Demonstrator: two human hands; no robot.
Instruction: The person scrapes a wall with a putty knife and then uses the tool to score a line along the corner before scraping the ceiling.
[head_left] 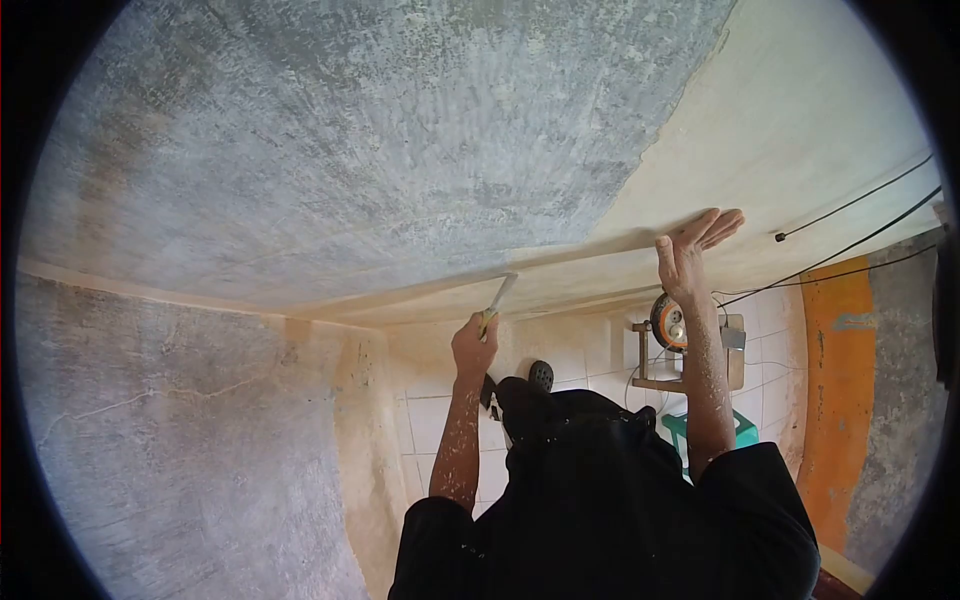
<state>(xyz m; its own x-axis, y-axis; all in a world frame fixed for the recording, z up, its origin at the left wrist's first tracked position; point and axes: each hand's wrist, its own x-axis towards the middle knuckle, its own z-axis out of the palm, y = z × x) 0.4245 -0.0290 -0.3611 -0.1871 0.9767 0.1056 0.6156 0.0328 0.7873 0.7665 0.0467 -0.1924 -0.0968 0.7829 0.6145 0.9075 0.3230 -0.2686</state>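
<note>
My left hand [474, 345] is closed around the handle of a scraper [505, 292]. The tip of its blade meets the lower part of the wall, just below the rough grey patch [420, 150]. With fingers spread, my right hand [688, 262] leans against the smooth cream part of the wall [790, 120] and holds nothing. White flecks cover both forearms. A ragged edge separates the grey surface from the cream one.
An orange and black cable reel [669, 322] is by a small wooden stand [660, 384], near a green plastic stool [746, 430]. Black cables [850, 240] hang at the right. A grey side wall [200, 430] adjoins at left. Below are floor tiles [424, 428] and a black shoe [541, 375].
</note>
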